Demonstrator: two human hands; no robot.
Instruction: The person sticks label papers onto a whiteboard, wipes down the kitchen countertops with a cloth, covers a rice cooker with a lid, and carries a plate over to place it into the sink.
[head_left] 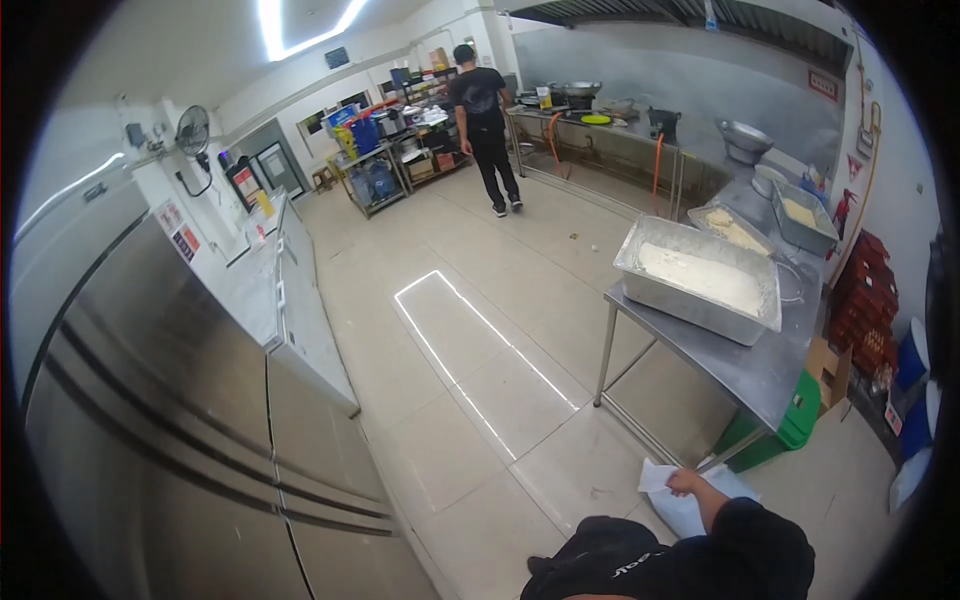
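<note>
One hand is in view, the right hand point(686, 483), low at the bottom edge of the scene, with its fingers closed and pinching the upper edge of a white bag point(680, 514). The bag hangs or stands close to the foot of the steel table point(757, 382); whether its base meets the floor point(475, 375) cannot be told. The left hand is out of view, so its grip cannot be told either. A green bin point(800, 415) sits beneath the table's near end, just beyond the bag, with an open cardboard box point(830, 372) beside it and reddish-brown crates point(862, 300) stacked behind. On the table, a large metal pan point(690, 303) holds a broad bed of white powder point(700, 277); past it lie a shallower tray with pale crumbly stuff point(737, 232) and a deeper tray point(812, 237). To the left stand a stainless refrigerator point(170, 410) and a white chest freezer point(312, 330). Well apart, a person in black point(483, 130) stands near the far counter, back to the camera.
</note>
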